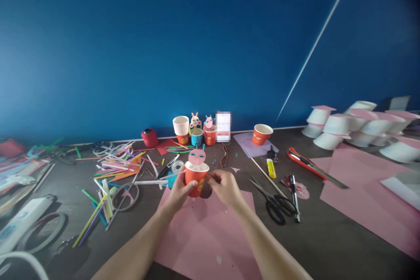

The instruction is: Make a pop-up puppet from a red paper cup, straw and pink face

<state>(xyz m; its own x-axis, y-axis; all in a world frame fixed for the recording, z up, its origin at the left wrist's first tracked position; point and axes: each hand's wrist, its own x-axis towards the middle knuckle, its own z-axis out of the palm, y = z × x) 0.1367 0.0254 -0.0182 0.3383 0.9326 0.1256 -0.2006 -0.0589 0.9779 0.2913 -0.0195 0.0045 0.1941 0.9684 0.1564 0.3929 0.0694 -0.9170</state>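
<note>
A red paper cup point(194, 182) is held just above the pink paper sheet point(206, 236), with a pink cut-out face point(197, 156) with blue ears rising from its mouth. My left hand point(180, 193) wraps round the cup's left side, thumb across the front. At the right of the rim, my right hand point(225, 186) is closed with thumb and fingertips pinched together. Whether those fingertips grip the cup's edge or some small piece is too small to make out.
Pipe cleaners point(123, 162) lie heaped at left. Behind stand stacked cups point(181, 126) and finished-looking face cups point(197, 136). Scissors point(274, 203), a red utility knife point(310, 164), a yellow glue tube point(271, 168) and a red cup point(261, 134) are at right, near white cups point(331, 131).
</note>
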